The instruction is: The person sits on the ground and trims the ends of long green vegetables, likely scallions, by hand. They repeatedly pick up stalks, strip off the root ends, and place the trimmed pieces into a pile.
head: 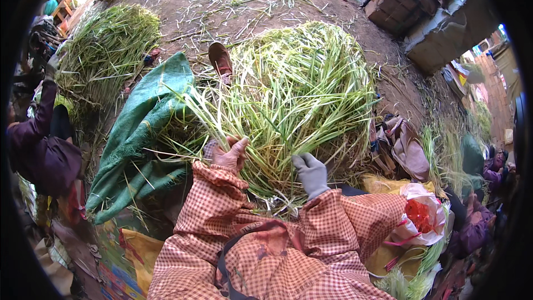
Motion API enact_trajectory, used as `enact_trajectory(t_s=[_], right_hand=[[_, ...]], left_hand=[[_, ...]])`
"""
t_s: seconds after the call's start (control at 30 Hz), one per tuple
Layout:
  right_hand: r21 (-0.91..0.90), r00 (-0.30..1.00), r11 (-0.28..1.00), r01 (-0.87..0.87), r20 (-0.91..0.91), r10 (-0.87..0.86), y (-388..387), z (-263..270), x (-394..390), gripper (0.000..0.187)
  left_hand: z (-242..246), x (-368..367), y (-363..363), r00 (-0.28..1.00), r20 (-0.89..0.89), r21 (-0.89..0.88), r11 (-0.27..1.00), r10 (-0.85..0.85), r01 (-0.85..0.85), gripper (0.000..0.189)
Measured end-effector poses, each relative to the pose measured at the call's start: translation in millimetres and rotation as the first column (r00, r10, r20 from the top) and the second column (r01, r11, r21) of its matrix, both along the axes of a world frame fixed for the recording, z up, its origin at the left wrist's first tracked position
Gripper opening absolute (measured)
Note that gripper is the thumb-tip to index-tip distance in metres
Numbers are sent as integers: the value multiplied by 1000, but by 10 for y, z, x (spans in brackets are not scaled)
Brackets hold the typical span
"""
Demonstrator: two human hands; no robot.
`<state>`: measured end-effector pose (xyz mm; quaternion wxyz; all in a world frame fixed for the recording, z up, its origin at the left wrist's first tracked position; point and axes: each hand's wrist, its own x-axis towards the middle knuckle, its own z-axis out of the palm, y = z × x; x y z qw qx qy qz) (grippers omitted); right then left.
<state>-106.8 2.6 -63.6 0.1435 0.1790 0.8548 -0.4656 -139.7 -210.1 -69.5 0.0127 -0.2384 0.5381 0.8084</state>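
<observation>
A big heap of long green grass stalks [300, 79] lies before me on the ground. My left hand [230, 154], its fingers bare, is closed around a small bunch of pale stalks [208, 116] that fans up and to the left. At the heap's near edge is my right hand [309, 173] in a grey glove. Its fingertips meet some green stalks; whether they pinch any is unclear. Left of the heap, a green woven sheet [141, 133] lies in folds, with loose stalks over it.
A second grass heap [110, 50] and a person in purple [41, 141] are at left. A brown shoe [220, 58] touches the heap's far side. At right are a white bag with red contents [422, 216], crumpled cloth [404, 146] and more people [474, 229]. Brick blocks [393, 4] stand far right.
</observation>
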Motion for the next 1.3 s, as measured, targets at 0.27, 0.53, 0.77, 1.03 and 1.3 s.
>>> enact_trajectory(t_s=[0.27,0.53,0.77,1.03,1.3], right_hand=[[-541,995,838,-76,-89,33,-513,126,-160,26],[232,986,962,-145,114,121,13,102,86,34],[79,845,957,-281,-452,285,-503,373,-206,17],[144,934,935,-323,-107,340,-210,-763,114,21],[210,960,949,-234,203,192,29,-838,113,30]], left_hand=[[116,130,240,995,-88,125,990,-51,62,16],[431,-34,-20,997,32,-38,996,-74,76,15],[513,36,230,982,32,-9,982,-187,187,16],[806,-293,-327,943,-53,-18,943,330,-331,18],[1145,-282,-959,853,-317,164,910,415,-381,14]])
